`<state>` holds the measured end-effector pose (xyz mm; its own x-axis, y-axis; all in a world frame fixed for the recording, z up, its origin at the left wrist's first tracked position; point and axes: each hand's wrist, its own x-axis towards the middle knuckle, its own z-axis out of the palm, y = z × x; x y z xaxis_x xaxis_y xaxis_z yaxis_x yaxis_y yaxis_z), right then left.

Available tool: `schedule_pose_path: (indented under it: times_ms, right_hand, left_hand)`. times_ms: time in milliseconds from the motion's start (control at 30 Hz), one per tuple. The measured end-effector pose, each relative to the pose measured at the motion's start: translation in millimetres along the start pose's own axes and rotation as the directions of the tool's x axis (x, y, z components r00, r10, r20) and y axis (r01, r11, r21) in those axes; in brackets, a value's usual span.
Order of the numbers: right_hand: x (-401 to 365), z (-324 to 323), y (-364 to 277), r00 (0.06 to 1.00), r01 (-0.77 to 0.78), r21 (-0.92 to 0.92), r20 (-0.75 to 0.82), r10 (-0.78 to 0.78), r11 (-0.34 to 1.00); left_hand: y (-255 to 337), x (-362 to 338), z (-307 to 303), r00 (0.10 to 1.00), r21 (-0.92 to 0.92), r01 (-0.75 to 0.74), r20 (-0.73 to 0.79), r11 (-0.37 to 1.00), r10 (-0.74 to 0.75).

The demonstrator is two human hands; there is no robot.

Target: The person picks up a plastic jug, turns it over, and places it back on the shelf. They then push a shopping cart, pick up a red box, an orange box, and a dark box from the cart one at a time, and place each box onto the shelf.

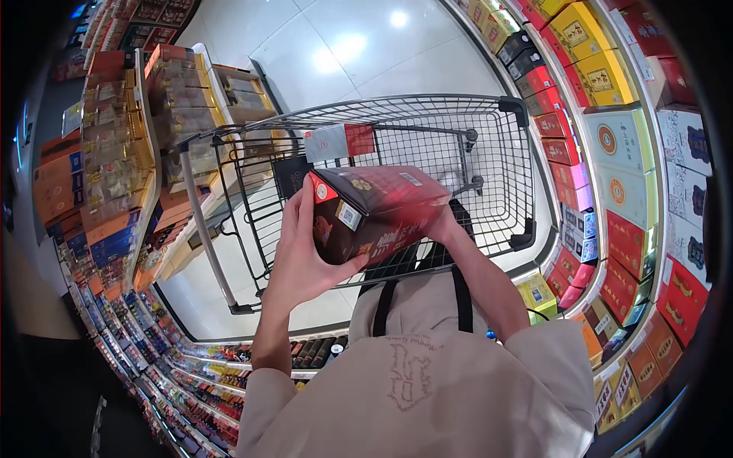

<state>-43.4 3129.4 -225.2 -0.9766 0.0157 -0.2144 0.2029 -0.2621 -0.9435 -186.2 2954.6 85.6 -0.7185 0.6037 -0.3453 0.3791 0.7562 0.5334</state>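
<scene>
A dark brown and red gift box [374, 210] with a white code label on its end is held between both my hands, above the shopping cart [366, 114]. My left hand [294, 252] grips the box's near left end, thumb along the lower edge and fingers up the side. At the far right end, my right hand [445, 227] supports the box from below; its fingers are mostly hidden behind it. Just beyond the held box, a silver and red box [336, 143] sits in the cart. Beside that is a black box [292, 177], partly covered by my left hand.
Shelves of red, yellow and white boxes [626, 145] curve along the right. To the left stands a display of orange-brown packages [114, 164]. Rows of bottles [309, 353] line the shelf near my body. Pale tiled floor [336, 46] lies beyond the cart.
</scene>
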Motion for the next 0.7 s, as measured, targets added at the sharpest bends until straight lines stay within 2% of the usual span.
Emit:
schedule_pose_path:
  times_ms: [67,100,133,200,267,300,400,433,567,667,700]
  right_hand:
    - [-8.5,14.1,-13.0,0.999,0.035,-0.035,-0.008,-0.035,0.999]
    - [-13.2,22.0,-12.7,0.999,0.047,-0.051,-0.014,-0.048,0.998]
    - [-17.3,29.6,2.1,1.000,0.002,0.141,-0.011,0.000,0.990]
    - [-23.4,44.0,17.1,0.997,-0.064,0.464,-0.001,0.072,0.883]
    - [-28.8,58.8,-0.1,0.995,-0.087,0.664,0.030,0.090,0.743]
    - [-32.8,64.9,-11.7,0.995,-0.091,0.731,0.045,0.084,0.677]
    - [-55.0,78.1,-43.5,0.997,-0.070,0.840,0.053,0.047,0.538]
    - [-63.6,82.1,-49.8,0.999,-0.054,0.861,0.044,0.032,0.506]
    - [-94.8,93.1,-74.3,0.999,0.039,0.904,-0.032,-0.023,0.425]
    - [-117.1,96.3,-78.2,0.980,0.154,0.841,-0.196,0.026,0.519]
    - [-128.6,91.6,-43.8,0.910,-0.069,0.264,-0.378,0.169,0.962]
  left_hand:
    - [-10.4,-13.7,-12.9,1.000,-0.053,-0.002,-0.002,0.999,0.002]
    - [-16.7,-18.5,-18.3,0.998,-0.057,-0.054,-0.016,0.997,0.053]
    - [-21.8,-23.4,-22.6,0.994,-0.063,-0.108,-0.032,0.992,0.106]
    - [-28.6,-33.0,-29.2,0.995,-0.129,-0.097,-0.027,0.987,0.094]
    - [-34.7,-41.4,-35.2,0.981,-0.150,-0.190,-0.003,0.970,0.192]
    - [-33.9,-46.8,-38.1,0.980,-0.223,-0.186,0.026,0.957,0.196]
    - [-37.0,-54.3,-40.3,0.953,-0.191,-0.291,0.025,0.937,0.301]
    - [-39.8,-54.3,-39.9,0.920,-0.157,-0.386,0.002,0.909,0.391]
    - [-24.7,-58.8,-45.3,0.871,-0.168,-0.474,0.052,0.864,0.488]
    - [-14.1,-55.9,-38.8,0.799,-0.170,-0.586,0.041,0.792,0.600]
    - [-6.9,-56.3,-34.6,0.770,-0.178,-0.624,0.020,0.761,0.637]
